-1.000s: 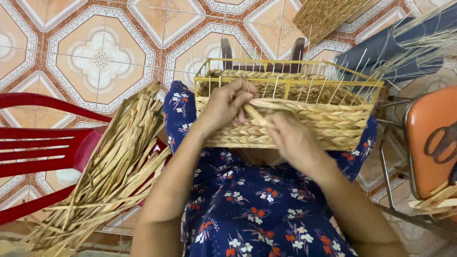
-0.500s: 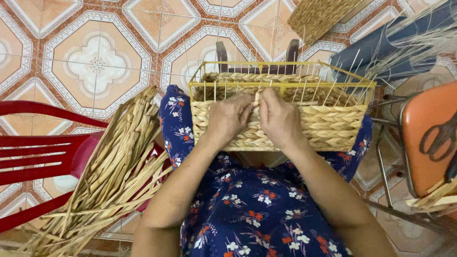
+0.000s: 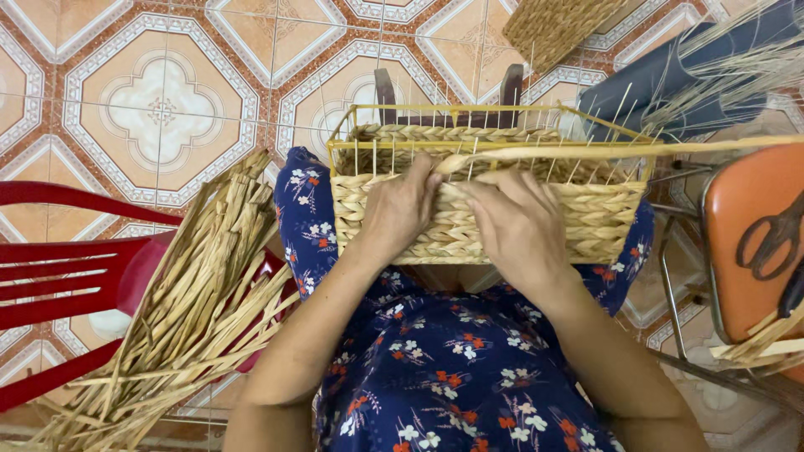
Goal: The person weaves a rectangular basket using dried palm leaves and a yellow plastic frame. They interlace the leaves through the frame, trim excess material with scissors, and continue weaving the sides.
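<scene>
Half-woven rectangular straw basket on a yellow wire frame (image 3: 469, 209) resting on the lap in a blue floral dress (image 3: 435, 368), its inside mostly hidden behind the near wall and both hands. Left hand (image 3: 400, 209) pressed against that wall, right hand (image 3: 519, 222) beside it, fingertips pinching a long flat pale straw strand (image 3: 586, 151) running toward the right rim; neither grip fully visible. Bundle of loose dried straw strips (image 3: 193, 310) lying over a red plastic chair (image 3: 59, 276), cut off at the bottom left.
</scene>
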